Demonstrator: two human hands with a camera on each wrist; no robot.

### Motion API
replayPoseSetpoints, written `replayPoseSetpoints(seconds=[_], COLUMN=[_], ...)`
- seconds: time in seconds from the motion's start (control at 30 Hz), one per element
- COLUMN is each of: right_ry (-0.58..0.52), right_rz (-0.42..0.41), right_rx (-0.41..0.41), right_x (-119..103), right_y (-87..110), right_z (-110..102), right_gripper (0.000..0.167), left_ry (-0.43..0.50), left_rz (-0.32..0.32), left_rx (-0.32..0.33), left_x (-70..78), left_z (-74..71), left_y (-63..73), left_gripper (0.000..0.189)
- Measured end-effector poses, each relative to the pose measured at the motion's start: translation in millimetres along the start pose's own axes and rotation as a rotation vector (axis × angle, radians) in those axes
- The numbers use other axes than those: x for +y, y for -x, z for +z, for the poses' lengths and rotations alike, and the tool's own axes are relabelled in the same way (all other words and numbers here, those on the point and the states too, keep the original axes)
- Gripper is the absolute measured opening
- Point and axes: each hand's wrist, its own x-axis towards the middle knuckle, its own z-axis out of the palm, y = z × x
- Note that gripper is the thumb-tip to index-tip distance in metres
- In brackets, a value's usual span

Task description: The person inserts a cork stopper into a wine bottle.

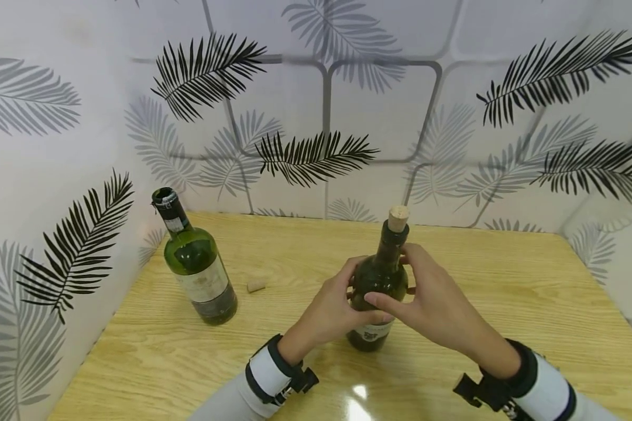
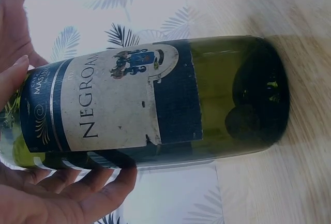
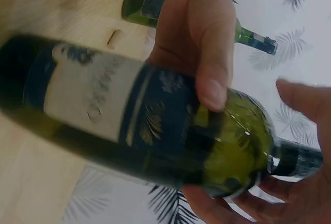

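A dark green wine bottle (image 1: 381,278) with a cork (image 1: 398,218) protruding from its neck stands or hovers at the table; a gap beneath it cannot be told. My left hand (image 1: 329,307) grips its upper body, thumb across the front, fingers behind. In the left wrist view the bottle's label (image 2: 114,97) is white and dark blue. Around the shoulder and neck, my right hand (image 1: 437,301) spreads loosely. The right wrist view shows the right thumb (image 3: 295,92) apart from the glass, while the right fingers lie along the far side, partly hidden.
At the left stands another green wine bottle (image 1: 197,272), with an open mouth and a pale label. Near it a loose cork (image 1: 256,285) lies on the wooden table (image 1: 479,280). Leaf-patterned white covering (image 1: 368,111) rises behind the table and along its sides.
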Motion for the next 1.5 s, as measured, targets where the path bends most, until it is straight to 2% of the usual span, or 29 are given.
replayPoseSetpoints(seconds=[0.13, 0.3, 0.5, 0.73, 0.87, 1.03, 1.2, 1.4, 1.5], right_ry=[-0.025, -0.058, -0.081, -0.075, -0.114, -0.161, -0.211, -0.219, -0.205], right_rz=[0.003, 0.027, 0.094, 0.139, 0.148, 0.176, 0.227, 0.239, 0.226], right_rx=[0.101, 0.105, 0.100, 0.075, 0.054, 0.040, 0.033, 0.023, 0.021], right_x=[7.2, 19.2, 46.3, 82.0, 97.9, 113.3, 121.4, 124.3, 124.9], right_y=[1.8, -7.2, -26.1, -51.1, -65.4, -79.3, -86.3, -91.7, -89.6], right_z=[11.3, 7.5, -5.5, -25.9, -35.2, -43.3, -50.8, -52.1, -53.5], right_gripper=[0.064, 0.062, 0.065, 0.067, 0.064, 0.070, 0.073, 0.072, 0.076], left_ry=[0.000, 0.001, 0.006, -0.024, -0.041, -0.063, -0.071, -0.070, -0.104], left_rz=[-0.021, -0.050, -0.075, -0.058, -0.044, -0.034, -0.027, -0.044, -0.070], left_rx=[0.018, 0.060, 0.078, 0.092, 0.095, 0.104, 0.114, 0.123, 0.116], left_x=[-0.1, -3.0, -11.3, -19.8, -22.6, -25.5, -27.1, -27.9, -24.2], left_z=[2.9, 6.4, 13.3, 23.5, 25.5, 26.3, 29.4, 29.8, 32.0], left_y=[-2.2, -18.8, -59.9, -110.9, -133.8, -155.2, -170.1, -173.5, -171.6], left_gripper=[0.084, 0.085, 0.079, 0.075, 0.076, 0.077, 0.077, 0.078, 0.082])
